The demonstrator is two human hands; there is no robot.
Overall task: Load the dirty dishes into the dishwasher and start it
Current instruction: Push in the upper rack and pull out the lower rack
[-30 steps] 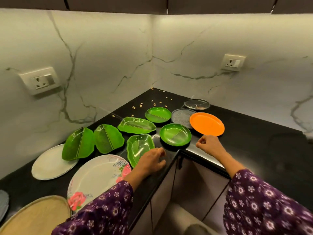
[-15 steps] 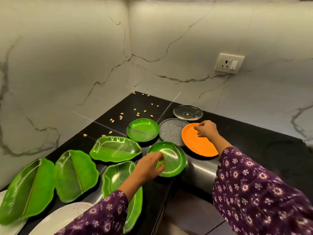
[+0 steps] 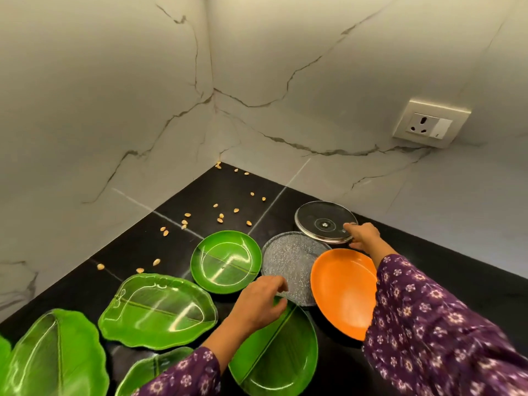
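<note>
Work surface: black countertop (image 3: 428, 264) in a corner between two marble-look walls (image 3: 114, 95); it fills the lower half of the frame.
Dishes, general: all lie flat on the countertop, grouped from lower left to centre right.
Clear glass disc (image 3: 323, 222): furthest back, centre right, with a small metal hub at its middle. Its near edge overlaps the grey plate.
Grey speckled plate (image 3: 288, 258): centre, between the far round green plate and the orange plate, whose rim covers its right side.
Orange plate (image 3: 341, 290): right of centre, partly hidden by the right sleeve (image 3: 428, 324).
Far round green plate (image 3: 225, 261): centre, just left of the grey speckled plate.
Near round green plate (image 3: 274, 355): lower centre, under the left forearm.
Leaf-shaped green plates: one left of centre (image 3: 157, 310), one at lower left (image 3: 54, 355), one at the bottom edge (image 3: 148, 372), partly covered by the left sleeve.
Right hand (image 3: 361, 234): at the right rim of the clear glass disc, grasping the rim between finger and thumb.
Left hand (image 3: 263, 301): over the top rim of the near round green plate, fingers loosely curled. Whether it grips the rim cannot be determined.
Loose seeds (image 3: 220, 218): scattered on the countertop towards the corner.
Wall socket (image 3: 431, 123): upper right.
</note>
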